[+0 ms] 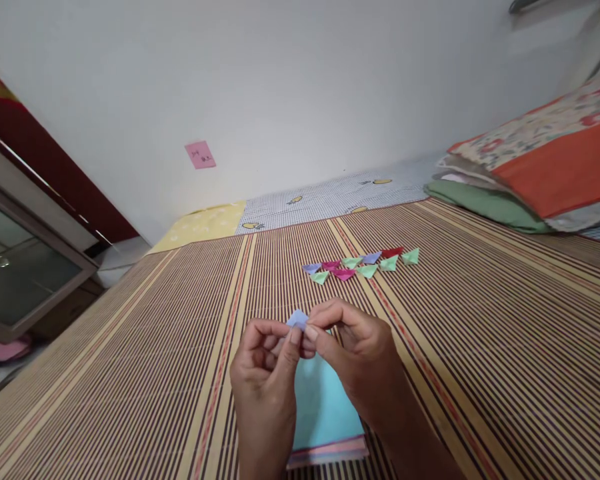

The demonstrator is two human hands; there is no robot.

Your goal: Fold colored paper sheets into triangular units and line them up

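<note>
Between my two hands is a small folded piece of light blue paper [298, 318], its pointed tip showing above the fingers. My left hand [266, 373] is closed, pinching the paper's left side between thumb and fingers. From the other side my right hand [356, 347] pinches the paper's right edge, thumb against forefinger. Fingertips cover the paper's lower part. Beneath the hands lies a stack of coloured paper sheets [325, 407], turquoise on top, with pink and blue edges showing. Beyond them, two rows of small folded paper pieces [367, 271] in green, red, magenta and blue-violet rest on the mat.
A striped bamboo mat [170, 347] spans the surface. Folded bedding and a floral-and-orange pillow [555, 153] are piled at the right. Along the white wall runs a patterned cloth [310, 203]; a pink note [200, 155] is stuck above it. A glass-fronted cabinet [25, 260] stands left.
</note>
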